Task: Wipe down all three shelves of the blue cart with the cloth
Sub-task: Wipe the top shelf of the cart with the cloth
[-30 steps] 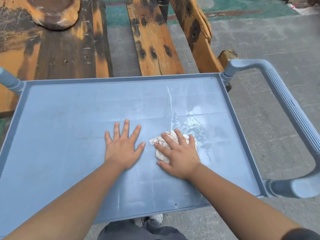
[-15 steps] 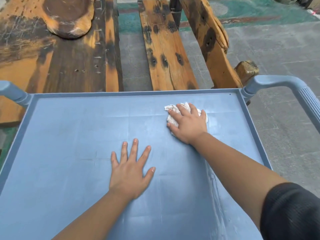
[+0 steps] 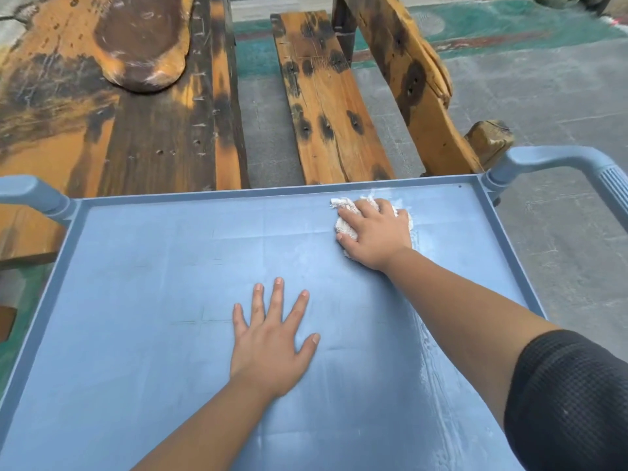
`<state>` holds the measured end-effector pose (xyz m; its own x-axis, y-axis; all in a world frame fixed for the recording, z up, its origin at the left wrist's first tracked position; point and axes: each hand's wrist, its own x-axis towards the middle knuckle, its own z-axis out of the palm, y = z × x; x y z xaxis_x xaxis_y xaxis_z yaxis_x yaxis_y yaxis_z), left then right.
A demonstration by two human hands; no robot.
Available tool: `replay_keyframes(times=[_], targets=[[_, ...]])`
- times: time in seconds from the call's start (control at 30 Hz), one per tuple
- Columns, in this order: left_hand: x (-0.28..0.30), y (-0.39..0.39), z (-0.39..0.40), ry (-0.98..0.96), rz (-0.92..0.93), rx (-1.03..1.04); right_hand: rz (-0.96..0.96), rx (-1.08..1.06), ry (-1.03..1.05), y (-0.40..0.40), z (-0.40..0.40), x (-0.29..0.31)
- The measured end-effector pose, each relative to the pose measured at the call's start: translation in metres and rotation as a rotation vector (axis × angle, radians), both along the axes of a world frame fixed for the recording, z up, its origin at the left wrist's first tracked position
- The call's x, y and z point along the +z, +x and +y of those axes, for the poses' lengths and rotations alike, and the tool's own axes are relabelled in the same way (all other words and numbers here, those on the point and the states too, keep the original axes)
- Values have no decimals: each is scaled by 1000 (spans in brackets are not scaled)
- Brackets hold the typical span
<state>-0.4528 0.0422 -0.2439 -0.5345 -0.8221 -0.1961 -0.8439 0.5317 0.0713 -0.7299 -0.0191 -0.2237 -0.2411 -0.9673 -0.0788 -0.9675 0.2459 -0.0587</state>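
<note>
Cloth (image 3: 346, 227), white and bunched into a wad, lay on the top shelf (image 3: 153, 300) of the blue cart, near the far right corner and just short of the far rim. Its long axis ran roughly from far-left to near-right, with one loose tip poking out toward the far left. The right hand (image 3: 373, 232) lay palm down on top of it, fingers curled over the wad and pressing it to the shelf, fingertips pointing left and away. A pale smear showed on the shelf around the cloth and trailed down along the right side beneath the forearm. A black sleeve (image 3: 571, 402) covered the upper part of that arm. The left hand (image 3: 272, 341) rested flat on the bare shelf nearer the person, well apart from the cloth, fingers spread and pointing away, holding nothing. Blue handles rose at the far left corner (image 3: 30, 195) and far right corner (image 3: 550, 164). Beyond the cart stood a weathered wooden table (image 3: 119, 124) and bench (image 3: 326, 107) on grey paving.
</note>
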Motion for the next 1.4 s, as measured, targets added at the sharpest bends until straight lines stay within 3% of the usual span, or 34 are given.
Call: replay_keyframes(times=[0.27, 0.53, 0.8, 1.0, 1.1, 1.4], targets=[[3, 1, -1, 40, 29, 30, -64, 226, -37, 77, 99, 10], [22, 27, -15, 301, 399, 81, -104, 468, 31, 135, 211, 17], [10, 97, 16, 46, 180, 141, -223, 690, 101, 124, 250, 17], [7, 97, 14, 19, 167, 130, -225, 466, -29, 111, 223, 7], [7, 98, 14, 20, 168, 133, -234, 180, -163, 90, 183, 4], [6, 94, 12, 16, 156, 127, -121, -605, -226, -46, 78, 8]])
